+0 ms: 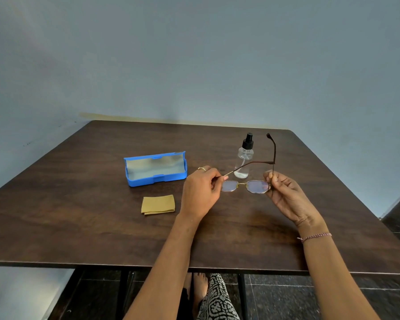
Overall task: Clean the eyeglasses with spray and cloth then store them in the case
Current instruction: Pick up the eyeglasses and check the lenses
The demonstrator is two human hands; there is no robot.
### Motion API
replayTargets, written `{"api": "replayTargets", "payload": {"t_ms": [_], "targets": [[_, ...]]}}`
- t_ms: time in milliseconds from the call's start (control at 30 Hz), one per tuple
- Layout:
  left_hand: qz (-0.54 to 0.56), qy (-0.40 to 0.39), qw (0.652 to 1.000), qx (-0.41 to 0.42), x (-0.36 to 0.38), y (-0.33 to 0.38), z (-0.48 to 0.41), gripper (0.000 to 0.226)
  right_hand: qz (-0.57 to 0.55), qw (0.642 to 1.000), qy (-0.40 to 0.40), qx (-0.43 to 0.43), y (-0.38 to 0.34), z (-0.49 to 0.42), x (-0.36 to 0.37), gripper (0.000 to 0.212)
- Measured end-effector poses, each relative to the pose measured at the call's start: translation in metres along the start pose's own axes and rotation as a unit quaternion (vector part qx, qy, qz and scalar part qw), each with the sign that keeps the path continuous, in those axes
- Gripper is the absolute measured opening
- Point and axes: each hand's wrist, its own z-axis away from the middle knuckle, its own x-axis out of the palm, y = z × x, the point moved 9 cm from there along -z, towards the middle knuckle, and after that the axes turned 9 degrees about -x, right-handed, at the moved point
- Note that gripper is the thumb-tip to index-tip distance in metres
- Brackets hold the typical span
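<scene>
Head view gives me the dark wooden worktop point(79, 215), its right corner cut off by the frame. On it the blue case point(156, 169) lies open. The left hand point(201, 190) pinches one temple of the eyeglasses point(245, 185), and the right hand point(286, 195) pinches the other side, holding them over the worktop. Fingers hide one lens edge from me. A folded yellow cloth point(158, 204) lies near the case. The clear spray bottle point(244, 158) stands behind the eyeglasses, crossed by a temple.
</scene>
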Motion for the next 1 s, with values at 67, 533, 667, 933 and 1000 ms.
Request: {"api": "replayTargets", "payload": {"t_ms": [67,533,667,933,1000], "targets": [[-0.010,0.006,1.000,0.009,0.000,0.003,0.001,0.013,0.002,1.000,0.014,-0.004,-0.001,0.000,-0.001,0.034],[-0.004,-0.046,0.999,-0.004,0.012,-0.002,0.001,0.014,0.040,0.994,0.072,-0.071,-0.010,-0.003,-0.012,0.035],[0.008,-0.066,0.998,-0.014,0.015,-0.004,0.001,0.015,0.076,0.990,0.073,-0.098,-0.017,-0.002,-0.008,0.032],[0.038,-0.062,0.996,-0.059,0.011,-0.015,-0.002,0.019,0.137,0.978,0.091,-0.129,-0.024,0.000,-0.006,0.038],[0.060,-0.054,0.993,-0.085,0.010,-0.021,-0.004,0.019,0.145,0.977,0.095,-0.128,-0.023,0.000,-0.005,0.040]]}}
